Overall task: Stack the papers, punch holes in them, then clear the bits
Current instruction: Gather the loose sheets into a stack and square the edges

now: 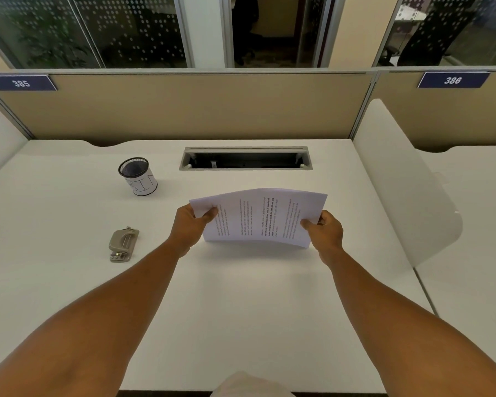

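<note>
A stack of printed papers (pixel 258 217) is held upright on its long edge over the middle of the white desk (pixel 241 310), slightly bowed. My left hand (pixel 191 227) grips its left end and my right hand (pixel 325 232) grips its right end, thumbs on the printed face. A grey metal hole punch (pixel 123 244) lies on the desk to the left of my left hand, apart from the papers. A black mesh cup (pixel 138 176) wrapped in a paper label reading "BIN" stands farther back on the left.
An open cable slot (pixel 245 159) is set in the desk behind the papers. A beige partition (pixel 184 110) closes the back, and a white side divider (pixel 407 190) bounds the right edge. Something pale (pixel 249 385) shows at the desk's near edge.
</note>
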